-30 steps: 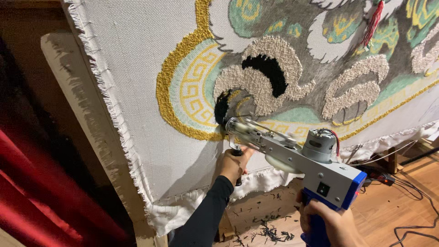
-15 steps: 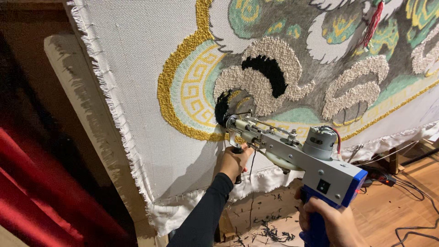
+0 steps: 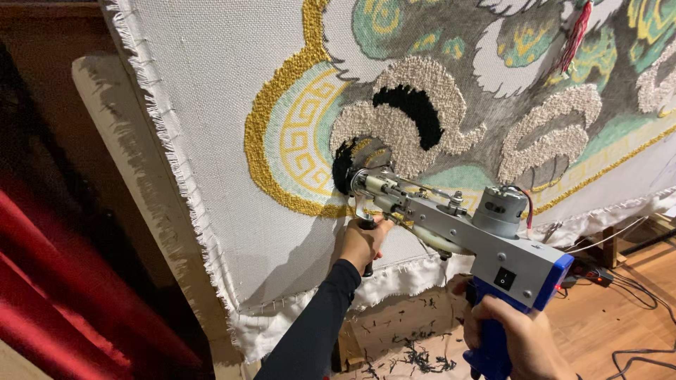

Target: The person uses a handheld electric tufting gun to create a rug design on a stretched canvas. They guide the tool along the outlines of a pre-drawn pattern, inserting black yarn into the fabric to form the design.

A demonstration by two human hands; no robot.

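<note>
Far left of my grips hangs a red curtain [image 3: 49,281], and beside it the pale wooden frame [image 3: 120,141] that carries the stretched backing cloth [image 3: 211,105]. The cloth's frayed edge runs down between the frame and my left arm.

My left hand [image 3: 362,239] sits below the front of the tufting gun [image 3: 458,225]. Its grip is closed round the gun's black front handle, fingers wrapped tight. The sleeve is dark and reaches to the wrist.

Directly above that grip, the gun's needle end meets the cloth at a small patch of black pile [image 3: 345,165]. This patch looks part filled; bare printed cloth shows beside it, to the right.

Work judged done: the gold border arc [image 3: 271,119] up and left of my left grip, the gold key pattern inside it, the beige looped areas and a larger black shape above the gun. Work judged left: much of the printed grey, green and white design up and right of the gun shows flat, with no pile.

My right hand [image 3: 521,341] is low, right of the left one. Its grip is clamped round the blue rear handle, below the grey motor housing.

Under both grips, yarn clippings [image 3: 415,355] lie scattered on the wooden floor [image 3: 620,324]. Cables trail across the floor to the right of my right grip.
</note>
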